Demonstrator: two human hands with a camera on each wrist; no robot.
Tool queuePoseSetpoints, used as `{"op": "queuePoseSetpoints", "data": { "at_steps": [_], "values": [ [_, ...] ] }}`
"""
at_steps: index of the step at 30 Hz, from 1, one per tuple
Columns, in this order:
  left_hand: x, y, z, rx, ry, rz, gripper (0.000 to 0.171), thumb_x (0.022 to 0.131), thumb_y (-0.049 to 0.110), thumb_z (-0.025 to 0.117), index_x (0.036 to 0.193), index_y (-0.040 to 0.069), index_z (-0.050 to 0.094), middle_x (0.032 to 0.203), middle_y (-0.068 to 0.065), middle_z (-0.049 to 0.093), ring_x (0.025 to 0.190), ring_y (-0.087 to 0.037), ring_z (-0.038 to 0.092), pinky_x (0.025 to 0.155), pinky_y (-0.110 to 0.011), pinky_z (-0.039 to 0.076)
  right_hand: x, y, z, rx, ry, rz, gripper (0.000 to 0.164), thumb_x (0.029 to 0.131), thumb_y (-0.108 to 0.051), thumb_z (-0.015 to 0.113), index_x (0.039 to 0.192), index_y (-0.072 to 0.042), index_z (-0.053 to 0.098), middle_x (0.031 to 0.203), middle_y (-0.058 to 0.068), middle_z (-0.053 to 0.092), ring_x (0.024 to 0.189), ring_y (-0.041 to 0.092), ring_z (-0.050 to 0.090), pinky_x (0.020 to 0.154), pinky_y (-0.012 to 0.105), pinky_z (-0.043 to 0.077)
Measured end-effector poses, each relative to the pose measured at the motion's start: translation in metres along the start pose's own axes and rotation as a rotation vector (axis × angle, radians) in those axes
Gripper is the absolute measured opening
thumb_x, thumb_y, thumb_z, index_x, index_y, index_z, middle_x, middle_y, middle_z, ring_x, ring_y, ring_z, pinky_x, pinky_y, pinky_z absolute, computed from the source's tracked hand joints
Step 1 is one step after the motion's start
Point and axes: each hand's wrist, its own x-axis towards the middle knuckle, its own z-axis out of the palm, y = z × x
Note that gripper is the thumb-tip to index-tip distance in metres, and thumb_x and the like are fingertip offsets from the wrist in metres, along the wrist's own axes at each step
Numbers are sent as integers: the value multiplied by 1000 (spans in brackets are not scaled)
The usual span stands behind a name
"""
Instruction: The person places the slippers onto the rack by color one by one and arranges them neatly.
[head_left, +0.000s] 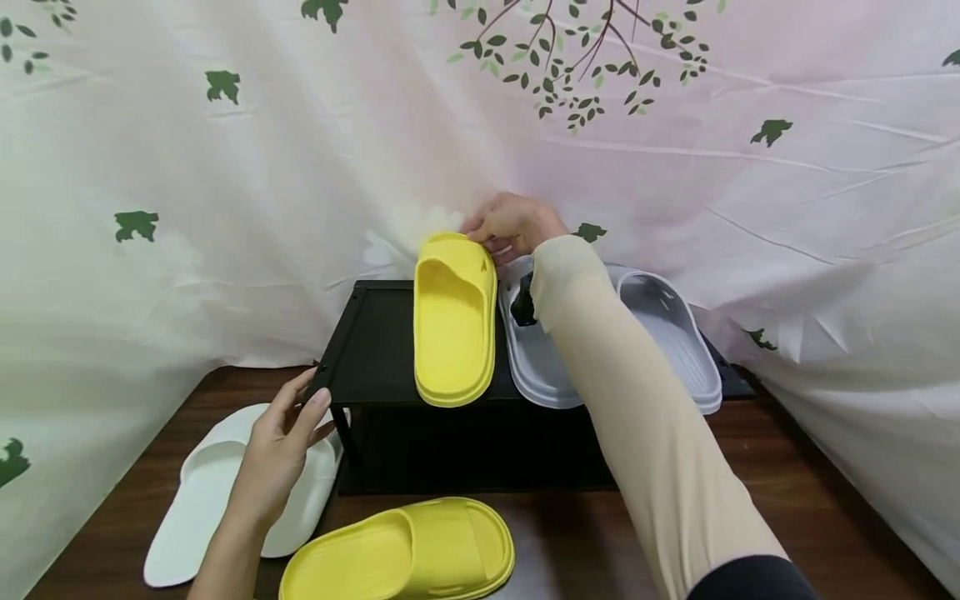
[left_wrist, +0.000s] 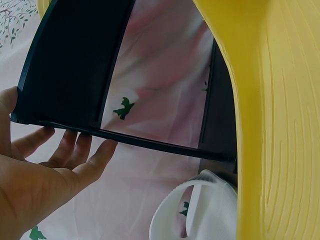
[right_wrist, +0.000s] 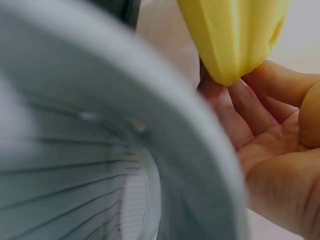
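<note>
My right hand [head_left: 517, 223] pinches the toe end of a yellow slipper [head_left: 452, 333], which is on top of a black rack [head_left: 375, 342], its heel toward me. In the right wrist view, the fingers [right_wrist: 247, 105] are at the toe tip of that slipper [right_wrist: 230, 40]. My left hand [head_left: 273, 450] grips the rack's front left corner, thumb above and fingers along the end edge, as the left wrist view shows too. Flat on the table in front lies a second yellow slipper [head_left: 442, 546], toe to the right.
A pair of grey slippers [head_left: 667, 333] sits on the rack's right half, partly behind my right sleeve [head_left: 637, 417]. White slippers [head_left: 187, 517] lie on the brown table [head_left: 780, 500] left of the rack, partly behind my left hand. A leaf-print curtain [head_left: 300, 167] hangs behind.
</note>
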Motion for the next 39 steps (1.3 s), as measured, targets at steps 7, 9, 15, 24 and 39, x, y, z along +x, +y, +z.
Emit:
{"op": "queuePoseSetpoints", "data": {
  "at_steps": [7, 9, 15, 24, 39],
  "values": [
    [2, -2, 1, 30, 4, 9, 50, 98, 41, 42, 143, 23, 33, 145, -2, 36, 120, -1, 48, 95, -19, 50, 8, 9, 2, -49, 12, 32, 25, 94, -11, 56, 117, -14, 63, 102, 5, 58, 80, 18, 54, 85, 37, 56],
    [4, -1, 1, 47, 9, 12, 50, 98, 42, 42, 143, 23, 34, 145, -2, 36, 121, -3, 48, 95, -22, 51, 9, 10, 1, -55, 18, 44, 26, 93, -10, 56, 118, -13, 63, 101, 5, 56, 80, 19, 52, 85, 36, 56],
    [5, 0, 1, 56, 15, 7, 50, 98, 43, 42, 144, 24, 33, 145, -1, 37, 123, -4, 47, 97, -23, 50, 9, 10, 1, -92, -1, 57, 31, 92, -4, 57, 121, -10, 62, 98, 6, 55, 82, 19, 50, 84, 35, 56],
    [5, 1, 0, 42, 6, 8, 50, 98, 43, 43, 143, 24, 34, 145, 0, 35, 126, -8, 45, 98, -24, 50, 10, 13, 4, -117, -35, 39, 37, 90, 7, 54, 124, -5, 60, 118, 11, 60, 92, 21, 58, 91, 35, 55],
    [7, -1, -4, 53, 10, 2, 51, 98, 44, 43, 144, 24, 32, 146, 0, 33, 129, -15, 44, 98, -25, 50, 19, 20, 7, -34, -28, 52, 39, 90, 7, 53, 129, 0, 54, 129, 13, 54, 94, 18, 56, 95, 30, 50]
  ]
}}
